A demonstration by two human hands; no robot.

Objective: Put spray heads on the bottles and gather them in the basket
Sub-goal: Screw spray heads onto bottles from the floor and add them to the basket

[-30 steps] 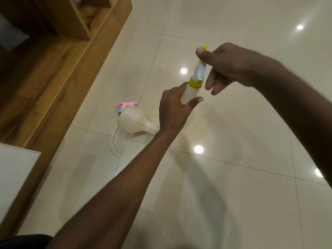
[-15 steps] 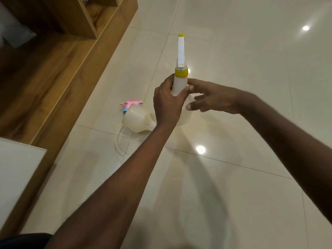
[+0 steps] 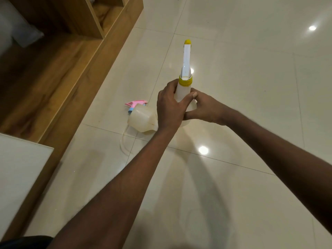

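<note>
Centre frame: left hand point(image 3: 170, 106) wraps the upright bottle point(image 3: 182, 92), right hand point(image 3: 204, 109) closes on its body, likely steadying it; spray head point(image 3: 186, 63) fitted. Second bottle point(image 3: 142, 119) lies on the floor point(image 3: 251, 87), left. No basket visible.

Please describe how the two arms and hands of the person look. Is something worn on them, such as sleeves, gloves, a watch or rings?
Both forearms are bare from the bottom edge of the picture to the wrists; no sleeve is visible. The left hand and the right hand wear no gloves. No watch, bracelet or ring shows on the visible parts. A dark piece of clothing appears at the bottom left corner.
</note>
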